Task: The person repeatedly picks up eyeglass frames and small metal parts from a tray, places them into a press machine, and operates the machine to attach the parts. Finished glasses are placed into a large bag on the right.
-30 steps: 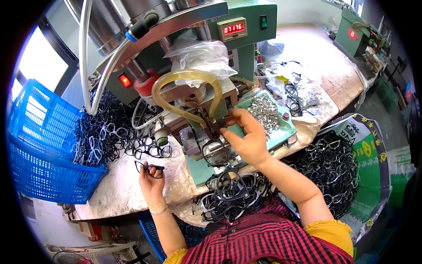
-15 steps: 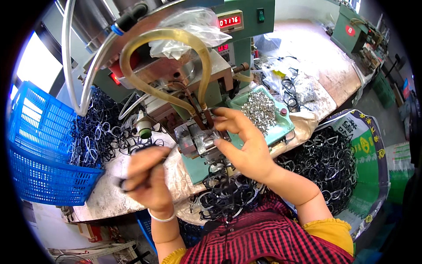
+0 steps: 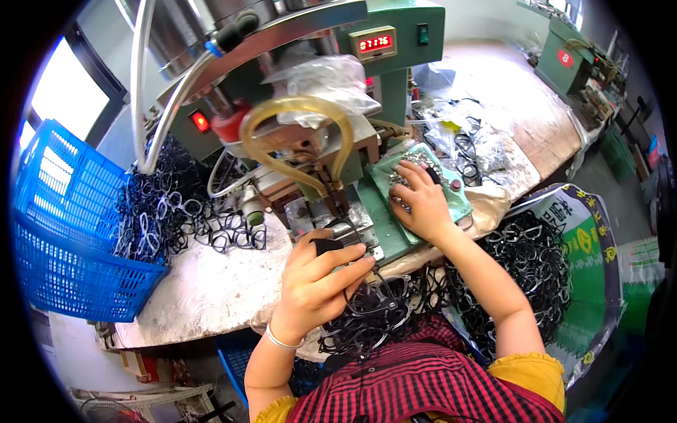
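a big green machine [image 3: 352,106] stands on the worn white table [image 3: 204,289]. a blue basket [image 3: 63,233] sits at the left edge of the table, and a heap of black glasses frames [image 3: 162,211] lies next to it. more black frames fill a sack [image 3: 564,268] on the right side, and another bunch lies in the lap.

the left hand [image 3: 317,282] is in front of the machine. its fingers are curled shut around one black glasses frame [image 3: 345,236], pinching it near one end. the frame's long side runs left to right, and its far end points up toward the machine's metal tip [image 3: 335,204], which is just above it and very near. the left hand is the nearer hand to that tip.

the right hand [image 3: 423,201] lies flat on the small green tray [image 3: 451,204] to the right of the tip. its fingers spread over the tiny shiny metal parts [image 3: 402,180] there. i cannot tell if it has picked one up. the right hand is beside the frame but not touching it.
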Action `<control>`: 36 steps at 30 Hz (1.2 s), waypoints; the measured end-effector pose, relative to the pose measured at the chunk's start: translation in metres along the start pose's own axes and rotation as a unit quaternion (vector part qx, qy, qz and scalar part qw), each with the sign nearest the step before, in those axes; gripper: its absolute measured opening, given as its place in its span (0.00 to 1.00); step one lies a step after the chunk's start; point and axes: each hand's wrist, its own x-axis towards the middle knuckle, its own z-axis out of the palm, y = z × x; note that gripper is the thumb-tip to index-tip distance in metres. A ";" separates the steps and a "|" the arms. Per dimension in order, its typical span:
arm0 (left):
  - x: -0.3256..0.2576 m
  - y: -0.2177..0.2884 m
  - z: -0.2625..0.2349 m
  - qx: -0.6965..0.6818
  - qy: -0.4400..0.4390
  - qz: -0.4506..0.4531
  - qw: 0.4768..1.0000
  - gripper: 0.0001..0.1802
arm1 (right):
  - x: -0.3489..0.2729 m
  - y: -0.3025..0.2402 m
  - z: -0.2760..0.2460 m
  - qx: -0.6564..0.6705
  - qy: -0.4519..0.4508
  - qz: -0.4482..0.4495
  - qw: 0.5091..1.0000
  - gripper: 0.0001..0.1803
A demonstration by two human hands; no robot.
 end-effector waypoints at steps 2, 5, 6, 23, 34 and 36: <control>-0.004 0.003 0.004 0.010 0.013 -0.010 1.000 0.13 | 0.010 0.013 0.011 -0.041 -0.017 -0.027 0.999 0.08; -0.033 0.013 0.016 -0.004 0.059 -0.043 0.997 0.18 | 0.015 0.036 0.020 -0.110 0.009 -0.008 0.994 0.09; -0.049 0.021 0.016 -0.015 0.091 -0.067 0.994 0.19 | 0.016 0.030 0.011 -0.058 0.049 -0.010 0.997 0.10; -0.156 -0.174 -0.022 0.211 -0.040 -0.359 0.908 0.13 | 0.004 -0.004 0.009 0.401 0.189 0.304 0.843 0.05; -0.200 -0.252 -0.041 -0.267 0.357 -0.524 0.725 0.13 | -0.068 -0.001 -0.060 0.189 0.161 0.301 0.921 0.07; -0.222 -0.281 -0.050 -0.218 0.346 -0.530 0.743 0.14 | -0.038 -0.030 -0.058 0.234 0.123 0.226 0.938 0.07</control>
